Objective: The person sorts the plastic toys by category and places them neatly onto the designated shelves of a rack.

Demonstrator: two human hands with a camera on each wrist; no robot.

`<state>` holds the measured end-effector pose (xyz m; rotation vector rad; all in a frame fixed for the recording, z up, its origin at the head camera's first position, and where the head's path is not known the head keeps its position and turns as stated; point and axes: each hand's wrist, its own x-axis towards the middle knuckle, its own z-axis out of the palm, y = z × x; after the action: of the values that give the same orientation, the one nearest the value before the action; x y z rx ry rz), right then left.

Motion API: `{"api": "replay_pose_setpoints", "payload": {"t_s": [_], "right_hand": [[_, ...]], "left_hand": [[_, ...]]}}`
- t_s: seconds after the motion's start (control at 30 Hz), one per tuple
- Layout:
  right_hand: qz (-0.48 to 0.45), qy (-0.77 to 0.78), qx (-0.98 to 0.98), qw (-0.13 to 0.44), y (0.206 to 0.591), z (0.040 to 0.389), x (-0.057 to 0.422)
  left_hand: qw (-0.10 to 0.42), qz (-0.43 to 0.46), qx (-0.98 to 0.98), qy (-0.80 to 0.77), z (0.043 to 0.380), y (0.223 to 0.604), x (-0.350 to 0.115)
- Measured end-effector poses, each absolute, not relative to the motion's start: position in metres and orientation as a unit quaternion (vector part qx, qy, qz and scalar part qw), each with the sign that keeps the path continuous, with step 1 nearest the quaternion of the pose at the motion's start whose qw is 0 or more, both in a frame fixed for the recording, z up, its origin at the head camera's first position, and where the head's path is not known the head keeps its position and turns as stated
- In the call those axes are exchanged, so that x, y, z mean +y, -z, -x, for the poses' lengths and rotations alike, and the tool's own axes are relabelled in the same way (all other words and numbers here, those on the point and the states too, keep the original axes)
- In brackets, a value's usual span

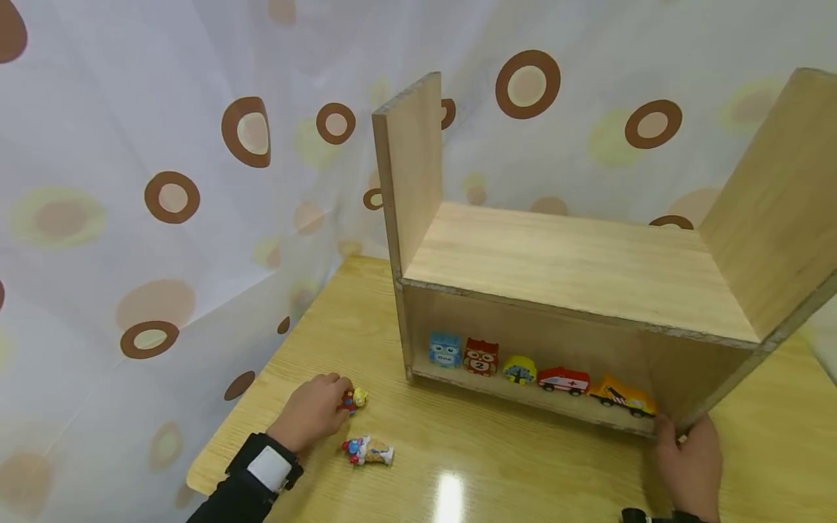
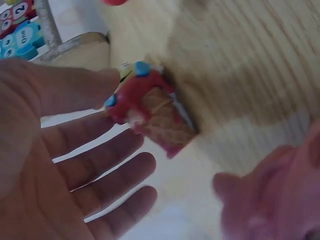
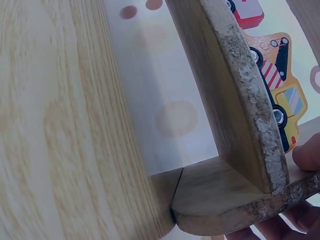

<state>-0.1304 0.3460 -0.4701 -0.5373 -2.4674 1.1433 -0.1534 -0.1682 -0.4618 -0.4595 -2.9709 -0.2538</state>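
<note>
My left hand (image 1: 309, 412) is low over the table, and its thumb and index finger pinch a small toy ice cream cone (image 2: 162, 112) with red topping and blue bits. The other fingers (image 2: 112, 172) extend loosely. Nearer to me lies a second ice cream cone toy (image 1: 374, 450) with a white, blue and red top. A wooden shelf (image 1: 582, 265) stands to the right, its lower right corner gripped by my right hand (image 1: 689, 461). In the right wrist view the thumb (image 3: 306, 152) is on the inner side of the panel; the other fingers are partly hidden underneath.
Along the shelf's lower compartment stand a blue owl (image 1: 445, 350), a red owl (image 1: 481, 357), a yellow tree piece (image 1: 519, 370), a red ambulance (image 1: 564, 380) and an orange truck (image 1: 623, 396). A patterned curtain (image 1: 216, 261) borders the wooden table (image 1: 497, 465). A blurred pink shape (image 2: 280, 195) appears close up.
</note>
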Motion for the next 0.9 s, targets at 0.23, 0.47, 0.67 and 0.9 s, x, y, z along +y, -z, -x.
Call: {"api": "replay_pose_setpoints", "payload": {"t_s": [0.23,0.47,0.67,0.9], "right_hand": [[0.179,-0.408,-0.875,0.192,0.472,0.128,0.343],[0.193,-0.412,-0.873,0.177,0.467,0.131,0.342],[0.184,-0.397,-0.879,0.190,0.467,0.134,0.340],[0.191,-0.400,-0.880,0.173,0.468,0.131,0.344]], "left_hand": [[0.054,0.136,-0.984,0.098,0.154,0.470,-0.168],[0.081,0.141,-0.982,0.094,0.159,0.473,-0.167],[0.089,0.130,-0.983,0.092,0.159,0.477,-0.166],[0.092,0.134,-0.984,0.078,0.163,0.482,-0.164]]}}
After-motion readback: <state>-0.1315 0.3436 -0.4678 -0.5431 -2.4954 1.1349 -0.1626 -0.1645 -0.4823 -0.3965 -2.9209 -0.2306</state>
